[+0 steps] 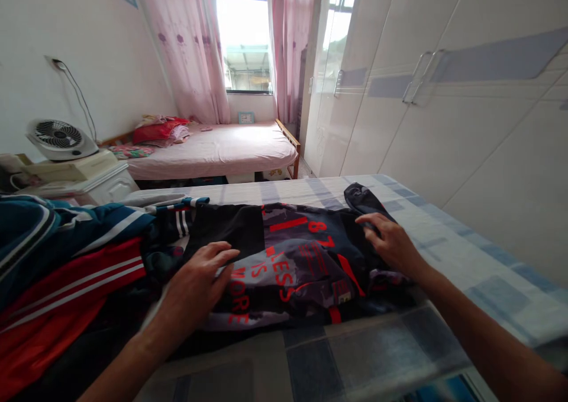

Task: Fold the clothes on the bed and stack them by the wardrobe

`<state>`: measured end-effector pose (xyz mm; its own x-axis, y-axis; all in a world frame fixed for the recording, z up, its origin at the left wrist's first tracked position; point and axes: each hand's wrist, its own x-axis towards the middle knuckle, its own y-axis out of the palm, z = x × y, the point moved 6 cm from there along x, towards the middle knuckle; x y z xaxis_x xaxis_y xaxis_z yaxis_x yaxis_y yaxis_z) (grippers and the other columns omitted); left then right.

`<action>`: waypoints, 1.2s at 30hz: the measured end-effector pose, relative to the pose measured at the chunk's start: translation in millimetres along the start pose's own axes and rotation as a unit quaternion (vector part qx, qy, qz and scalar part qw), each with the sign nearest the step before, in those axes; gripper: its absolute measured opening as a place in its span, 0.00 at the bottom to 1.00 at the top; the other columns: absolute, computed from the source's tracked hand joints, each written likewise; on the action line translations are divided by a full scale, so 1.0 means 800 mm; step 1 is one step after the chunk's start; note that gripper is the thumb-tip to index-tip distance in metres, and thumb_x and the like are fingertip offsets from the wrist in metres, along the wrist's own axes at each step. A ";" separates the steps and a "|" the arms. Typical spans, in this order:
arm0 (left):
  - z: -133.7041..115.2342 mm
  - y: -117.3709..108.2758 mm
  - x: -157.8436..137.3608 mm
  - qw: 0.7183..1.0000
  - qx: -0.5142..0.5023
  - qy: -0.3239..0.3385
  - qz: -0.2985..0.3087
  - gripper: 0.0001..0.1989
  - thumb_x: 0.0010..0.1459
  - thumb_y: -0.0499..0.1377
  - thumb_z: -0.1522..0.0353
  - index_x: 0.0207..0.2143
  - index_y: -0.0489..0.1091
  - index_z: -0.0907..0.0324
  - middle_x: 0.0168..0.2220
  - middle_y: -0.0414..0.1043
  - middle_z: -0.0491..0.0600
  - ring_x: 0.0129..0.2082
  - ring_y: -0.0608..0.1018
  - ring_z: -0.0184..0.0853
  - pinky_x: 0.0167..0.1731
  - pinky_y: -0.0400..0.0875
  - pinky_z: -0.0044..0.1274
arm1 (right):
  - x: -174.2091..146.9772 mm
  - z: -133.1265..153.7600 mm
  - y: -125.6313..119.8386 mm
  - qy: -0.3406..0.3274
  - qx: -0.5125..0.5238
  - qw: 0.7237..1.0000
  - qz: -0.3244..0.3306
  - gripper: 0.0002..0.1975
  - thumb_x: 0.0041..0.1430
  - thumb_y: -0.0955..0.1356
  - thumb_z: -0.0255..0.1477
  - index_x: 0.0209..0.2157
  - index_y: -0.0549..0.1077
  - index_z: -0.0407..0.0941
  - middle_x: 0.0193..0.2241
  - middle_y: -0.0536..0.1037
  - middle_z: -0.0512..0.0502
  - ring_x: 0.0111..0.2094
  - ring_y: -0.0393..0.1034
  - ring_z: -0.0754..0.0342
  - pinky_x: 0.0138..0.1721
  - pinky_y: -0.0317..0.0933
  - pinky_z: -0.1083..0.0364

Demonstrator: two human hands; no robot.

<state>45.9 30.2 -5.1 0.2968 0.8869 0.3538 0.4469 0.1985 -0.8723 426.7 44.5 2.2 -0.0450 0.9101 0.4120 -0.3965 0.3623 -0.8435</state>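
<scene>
A black and grey printed garment (302, 245) with red lettering lies stretched sideways across the checked bed cover. Part of its print reads "LESS IS MORE". My left hand (206, 277) is over its left part, fingers apart and slightly bent. On the right side, my right hand (388, 242) is at the dark fabric, with its forefinger and thumb apart and dark cloth showing between them. A dark sleeve-like piece (366, 198) sticks out beyond that hand. Whether the fingertips press on the cloth is hard to see.
Heaped clothes (89, 254), blue, red and black, lie at the left. The checked bed cover (483, 295) spreads to the right beside a white wardrobe (444, 112). Farther back are a pink-sheeted bed (222, 147), a fan (62, 138) on a cabinet, and a curtained window (246, 41).
</scene>
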 end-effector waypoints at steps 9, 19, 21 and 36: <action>-0.070 0.120 0.058 0.982 -0.026 0.161 0.097 0.21 0.60 0.51 0.62 0.55 0.65 0.54 0.59 0.63 0.55 0.60 0.62 0.45 0.58 0.59 0.40 | 0.124 -0.030 0.085 -0.033 -0.123 0.977 0.170 0.15 0.62 0.59 0.30 0.45 0.74 0.45 0.48 0.76 0.43 0.51 0.67 0.48 0.58 0.48 0.47; -0.056 0.147 0.053 0.984 -0.028 0.125 0.123 0.23 0.60 0.51 0.65 0.58 0.62 0.54 0.59 0.63 0.55 0.59 0.64 0.46 0.57 0.58 0.42 | 0.104 -0.024 0.076 0.081 0.004 0.940 0.332 0.11 0.52 0.62 0.28 0.30 0.75 0.44 0.28 0.77 0.48 0.30 0.70 0.53 0.29 0.58 0.58; -0.057 0.145 0.053 0.985 -0.017 0.123 0.116 0.22 0.61 0.50 0.66 0.58 0.61 0.54 0.59 0.63 0.53 0.59 0.64 0.44 0.57 0.58 0.41 | 0.104 -0.028 0.075 0.125 -0.019 0.940 0.317 0.09 0.47 0.64 0.26 0.30 0.75 0.42 0.29 0.76 0.45 0.32 0.69 0.52 0.30 0.58 0.58; -0.049 0.156 0.049 0.986 -0.010 0.121 0.115 0.22 0.63 0.45 0.70 0.59 0.59 0.56 0.60 0.62 0.50 0.60 0.63 0.40 0.59 0.56 0.37 | 0.097 -0.005 0.115 0.084 0.046 0.946 0.311 0.05 0.46 0.67 0.27 0.27 0.73 0.42 0.30 0.76 0.41 0.33 0.69 0.49 0.33 0.62 0.54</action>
<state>146.8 73.7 -87.0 0.5843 0.7812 0.2198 0.3598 -0.0066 -0.9330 390.8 149.2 -44.9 -0.1528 0.9634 -0.2204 -0.4194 -0.2651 -0.8682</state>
